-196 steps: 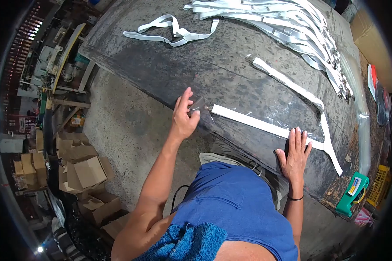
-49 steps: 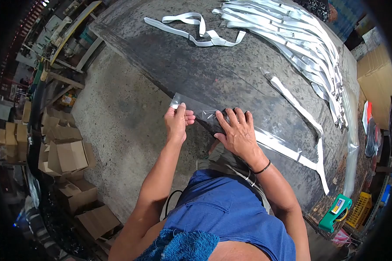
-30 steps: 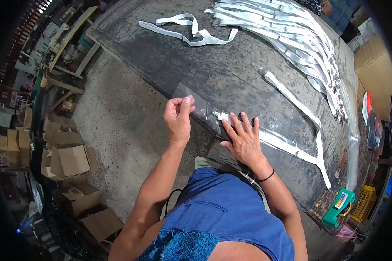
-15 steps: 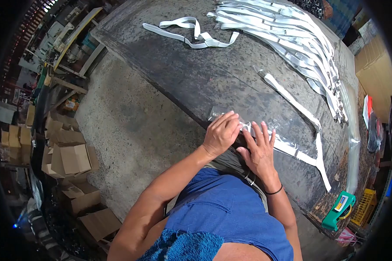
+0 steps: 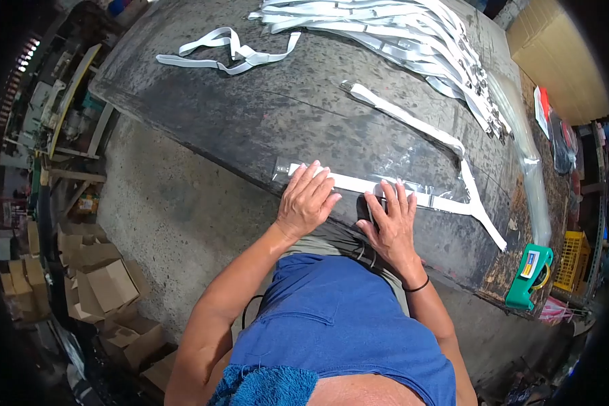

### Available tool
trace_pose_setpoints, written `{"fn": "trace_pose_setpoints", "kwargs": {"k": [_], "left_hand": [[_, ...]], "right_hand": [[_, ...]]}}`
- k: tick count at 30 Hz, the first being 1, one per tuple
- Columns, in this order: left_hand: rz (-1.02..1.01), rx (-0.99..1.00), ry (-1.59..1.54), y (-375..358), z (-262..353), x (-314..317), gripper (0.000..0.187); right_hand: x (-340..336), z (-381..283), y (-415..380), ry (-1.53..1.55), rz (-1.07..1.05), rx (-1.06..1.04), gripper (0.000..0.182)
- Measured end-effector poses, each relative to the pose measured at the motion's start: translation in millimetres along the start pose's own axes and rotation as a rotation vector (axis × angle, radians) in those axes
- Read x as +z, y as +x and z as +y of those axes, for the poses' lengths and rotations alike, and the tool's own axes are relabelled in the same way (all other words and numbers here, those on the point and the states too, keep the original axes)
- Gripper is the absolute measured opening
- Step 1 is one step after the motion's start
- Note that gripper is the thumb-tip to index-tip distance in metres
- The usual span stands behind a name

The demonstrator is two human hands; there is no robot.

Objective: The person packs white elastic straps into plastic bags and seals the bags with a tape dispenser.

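Observation:
A white suspender strap (image 5: 354, 183) lies on the dark worktable (image 5: 250, 128) near its front edge, with a clear plastic sleeve (image 5: 423, 188) around part of it. On the strap's left stretch rests my left hand (image 5: 306, 201), fingers extended and close to the clip end. My right hand (image 5: 392, 227) lies flat farther right, fingers spread across the strap and plastic. Beyond the hands the strap reaches a Y-shaped join (image 5: 476, 205); from there one branch (image 5: 406, 116) runs up and back, ending in a metal clip (image 5: 347, 85).
Another white suspender (image 5: 247, 57) lies loosely folded at the back left. A thick bundle of white suspenders (image 5: 386, 34) is at the back. On the right are a roll of clear plastic sleeving (image 5: 534, 196), a green tape dispenser (image 5: 529, 276) and a yellow crate (image 5: 570, 267). Cardboard boxes (image 5: 111, 287) stand on the floor.
My left hand has slid left along the strap, away from my right hand, and its bent fingers are now stretched out. More of the strap shows between the hands. The view has shifted.

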State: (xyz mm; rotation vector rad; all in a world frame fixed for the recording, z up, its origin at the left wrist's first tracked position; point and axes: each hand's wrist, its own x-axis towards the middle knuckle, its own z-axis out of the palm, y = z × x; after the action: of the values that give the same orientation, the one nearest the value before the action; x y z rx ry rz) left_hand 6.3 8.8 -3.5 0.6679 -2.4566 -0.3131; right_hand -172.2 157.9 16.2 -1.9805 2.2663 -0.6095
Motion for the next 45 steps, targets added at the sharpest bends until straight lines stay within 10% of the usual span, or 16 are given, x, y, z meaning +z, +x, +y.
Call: {"fn": "trace_pose_setpoints", "kwargs": {"k": [14, 45], "left_hand": [[-0.252, -0.017, 0.094, -8.7, -1.7, 2.4, 0.067], [-0.013, 0.054, -0.081, 1.2, 18.6, -16.3, 0.047]], "right_hand": [[-0.2, -0.1, 0.2, -0.016, -0.032, -0.012, 0.060], [8.8, -13.0, 29.1, -0.052, -0.078, -0.076, 0.053]]}}
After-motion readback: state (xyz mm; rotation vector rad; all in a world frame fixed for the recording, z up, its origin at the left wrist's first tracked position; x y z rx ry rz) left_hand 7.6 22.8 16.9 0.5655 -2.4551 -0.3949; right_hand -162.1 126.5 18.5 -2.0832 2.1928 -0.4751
